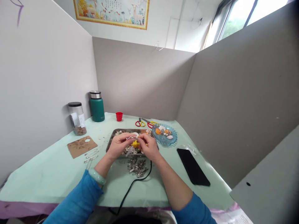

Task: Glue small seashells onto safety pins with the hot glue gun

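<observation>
Both hands meet above a metal tray [107, 146] of shells and small trinkets. Closed in a pinch, my left hand [119, 143] grips a small thin piece, whitish and purple, whose kind I cannot make out. My right hand [149, 145] is pinched too, its fingertips close to the same piece; what they hold is too small to name. A yellow star-shaped trinket [135, 144] shows in the tray between the hands. Just in front of the tray lies a pile of small metal clasps [137, 168].
Right of the tray are a blue glass plate [167, 142] with trinkets and a black phone [193, 167]; scissors [140, 123] lie behind. Leftward stand a brown board [80, 147], safety pins [91, 158], a jar [77, 119], a green bottle [97, 107] and a red cup [119, 117]. A black cable [130, 186] crosses the front.
</observation>
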`<state>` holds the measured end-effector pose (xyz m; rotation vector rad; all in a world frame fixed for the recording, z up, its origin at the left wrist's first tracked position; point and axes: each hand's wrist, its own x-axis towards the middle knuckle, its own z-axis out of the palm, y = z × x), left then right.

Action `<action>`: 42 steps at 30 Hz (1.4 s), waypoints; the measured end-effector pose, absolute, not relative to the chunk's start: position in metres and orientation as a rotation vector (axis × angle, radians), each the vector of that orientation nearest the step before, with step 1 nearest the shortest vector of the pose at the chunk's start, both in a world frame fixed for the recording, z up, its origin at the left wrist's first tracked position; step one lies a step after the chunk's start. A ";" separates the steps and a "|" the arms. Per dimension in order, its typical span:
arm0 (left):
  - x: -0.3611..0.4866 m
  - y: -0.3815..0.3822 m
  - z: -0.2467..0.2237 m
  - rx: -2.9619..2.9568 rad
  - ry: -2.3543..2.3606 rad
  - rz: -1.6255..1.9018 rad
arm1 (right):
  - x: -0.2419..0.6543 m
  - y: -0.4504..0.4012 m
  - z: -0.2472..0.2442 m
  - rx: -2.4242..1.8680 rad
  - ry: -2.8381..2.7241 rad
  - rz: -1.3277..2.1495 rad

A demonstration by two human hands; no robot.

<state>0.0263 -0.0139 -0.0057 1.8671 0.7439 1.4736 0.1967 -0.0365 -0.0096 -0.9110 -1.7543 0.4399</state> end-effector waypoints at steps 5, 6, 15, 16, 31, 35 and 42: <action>0.024 -0.014 -0.006 2.041 0.670 1.566 | 0.197 -0.036 -0.010 -0.889 -1.744 0.465; 0.024 -0.014 -0.005 2.068 0.662 1.576 | 0.197 -0.036 -0.010 -0.887 -1.741 0.469; 0.024 -0.014 -0.003 2.148 0.634 1.612 | 0.198 -0.035 -0.009 -0.852 -1.744 0.501; 0.024 -0.015 -0.003 2.141 0.641 1.607 | 0.198 -0.036 -0.009 -0.850 -1.742 0.498; 0.028 -0.020 0.000 1.663 0.827 1.252 | 0.196 -0.037 -0.008 -0.924 -1.746 0.425; 0.030 -0.020 0.002 1.589 0.790 1.248 | 0.195 -0.034 -0.011 -0.948 -1.739 0.458; 0.029 -0.016 -0.003 1.570 0.804 1.288 | 0.196 -0.034 -0.012 -0.956 -1.747 0.482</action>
